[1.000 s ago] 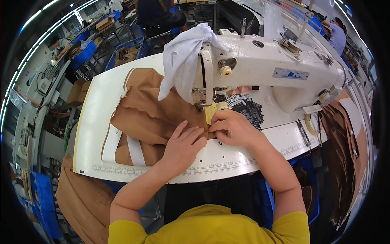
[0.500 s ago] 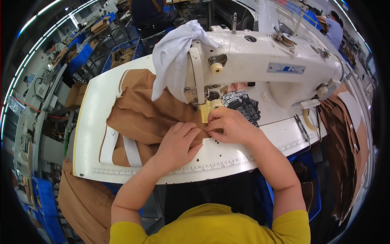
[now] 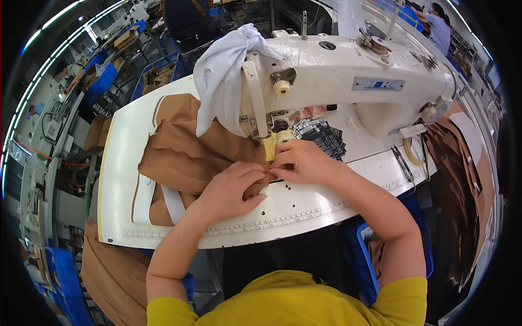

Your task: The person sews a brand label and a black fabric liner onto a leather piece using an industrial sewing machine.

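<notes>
Both hands at work just in front of the needle of the white industrial sewing machine (image 3: pixel 348 81). Left hand (image 3: pixel 234 187) laid flat, fingers together, pressing the tan woven fabric piece (image 3: pixel 185 157) against the white table top (image 3: pixel 304 209). Right hand (image 3: pixel 302 163) pinched shut on the fabric's near edge, fingertips touching those of the left, close beside the yellowish presser-foot guide (image 3: pixel 270 145). Fabric spread to the left of the needle, with white strip trims (image 3: pixel 144 198) at its lower left corner.

Judged progress: seam in hand, edge apparently being aligned or fed at the foot; bulk of the piece bunched to the left of the needle; stitched length not discernible.

Containers: blue bin (image 3: pixel 365 261) under the table at the right, contents only partly seen, a scrap of brown cloth likely. Cardboard boxes (image 3: pixel 128 37) far back, contents unclear.

Other items: white cloth (image 3: pixel 223 76) draped over the machine head; black-and-white patterned patch (image 3: pixel 321 135) behind the right hand; more brown pieces (image 3: pixel 457 179) hanging at the right
</notes>
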`<state>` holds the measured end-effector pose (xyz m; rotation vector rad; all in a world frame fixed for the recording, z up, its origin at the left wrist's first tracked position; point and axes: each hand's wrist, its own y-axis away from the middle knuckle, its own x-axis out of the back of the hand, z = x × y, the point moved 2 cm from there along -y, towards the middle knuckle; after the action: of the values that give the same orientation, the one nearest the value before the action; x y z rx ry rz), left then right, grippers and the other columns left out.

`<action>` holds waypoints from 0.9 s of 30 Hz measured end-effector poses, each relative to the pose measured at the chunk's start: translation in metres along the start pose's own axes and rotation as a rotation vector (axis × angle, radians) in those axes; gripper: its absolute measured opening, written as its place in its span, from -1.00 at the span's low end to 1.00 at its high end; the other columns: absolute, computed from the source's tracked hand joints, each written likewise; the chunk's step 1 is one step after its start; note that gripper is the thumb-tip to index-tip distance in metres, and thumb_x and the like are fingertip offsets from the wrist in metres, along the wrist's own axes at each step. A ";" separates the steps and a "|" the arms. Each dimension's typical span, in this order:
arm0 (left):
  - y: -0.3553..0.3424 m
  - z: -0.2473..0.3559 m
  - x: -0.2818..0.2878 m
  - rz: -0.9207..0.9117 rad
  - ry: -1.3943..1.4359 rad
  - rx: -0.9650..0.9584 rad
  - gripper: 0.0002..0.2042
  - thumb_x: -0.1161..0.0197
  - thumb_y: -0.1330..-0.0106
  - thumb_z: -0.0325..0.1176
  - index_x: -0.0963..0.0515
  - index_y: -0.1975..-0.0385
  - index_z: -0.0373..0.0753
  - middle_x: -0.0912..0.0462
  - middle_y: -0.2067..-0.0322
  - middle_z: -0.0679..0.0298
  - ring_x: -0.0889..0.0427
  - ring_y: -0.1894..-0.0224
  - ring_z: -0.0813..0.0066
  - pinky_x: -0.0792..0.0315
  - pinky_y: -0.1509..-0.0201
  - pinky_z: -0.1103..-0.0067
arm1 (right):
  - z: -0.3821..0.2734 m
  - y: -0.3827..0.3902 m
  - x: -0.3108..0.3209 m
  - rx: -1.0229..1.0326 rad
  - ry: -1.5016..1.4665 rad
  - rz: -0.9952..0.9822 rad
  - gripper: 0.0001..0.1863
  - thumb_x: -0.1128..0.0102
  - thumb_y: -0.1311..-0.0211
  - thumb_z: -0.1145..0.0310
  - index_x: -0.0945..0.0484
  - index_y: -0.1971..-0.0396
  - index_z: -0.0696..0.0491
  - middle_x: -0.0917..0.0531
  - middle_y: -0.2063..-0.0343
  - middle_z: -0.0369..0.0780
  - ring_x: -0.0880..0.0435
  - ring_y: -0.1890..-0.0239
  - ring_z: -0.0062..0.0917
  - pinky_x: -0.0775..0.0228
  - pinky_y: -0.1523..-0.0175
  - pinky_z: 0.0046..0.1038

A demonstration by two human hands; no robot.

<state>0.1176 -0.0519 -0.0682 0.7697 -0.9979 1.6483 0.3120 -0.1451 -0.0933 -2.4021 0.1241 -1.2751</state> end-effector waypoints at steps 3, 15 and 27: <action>0.000 0.000 -0.001 0.010 0.032 0.007 -0.55 -0.40 -0.13 -0.20 -0.52 0.04 -0.31 -0.58 0.03 0.14 -0.54 0.00 0.13 -0.48 -0.05 0.36 | 0.001 0.001 -0.003 0.035 0.054 0.028 -0.86 -0.38 0.01 0.36 -0.72 0.38 -0.03 -0.55 0.47 -0.32 -0.58 0.45 -0.41 -0.43 0.41 -0.39; 0.000 -0.003 -0.004 0.014 0.036 0.015 -0.49 -0.41 -0.12 -0.02 -0.55 0.12 -0.33 -0.57 0.08 0.18 -0.53 0.00 0.16 -0.50 -0.04 0.36 | 0.000 0.005 -0.002 0.309 0.085 0.078 -0.73 -0.37 0.10 0.42 -0.73 0.29 -0.04 -0.52 0.42 -0.33 -0.57 0.45 -0.44 -0.42 0.39 -0.40; 0.001 -0.002 -0.002 0.005 0.033 0.022 -0.48 -0.43 -0.09 -0.04 -0.56 0.10 -0.34 -0.55 0.03 0.16 -0.51 -0.05 0.15 -0.46 -0.11 0.35 | -0.005 0.001 -0.003 0.168 0.323 0.095 -0.74 -0.35 0.03 0.32 -0.71 0.25 -0.08 -0.52 0.43 -0.34 -0.55 0.39 -0.44 -0.40 0.33 -0.37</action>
<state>0.1176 -0.0508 -0.0714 0.7527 -0.9609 1.6731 0.3060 -0.1465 -0.0938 -2.0131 0.2121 -1.5532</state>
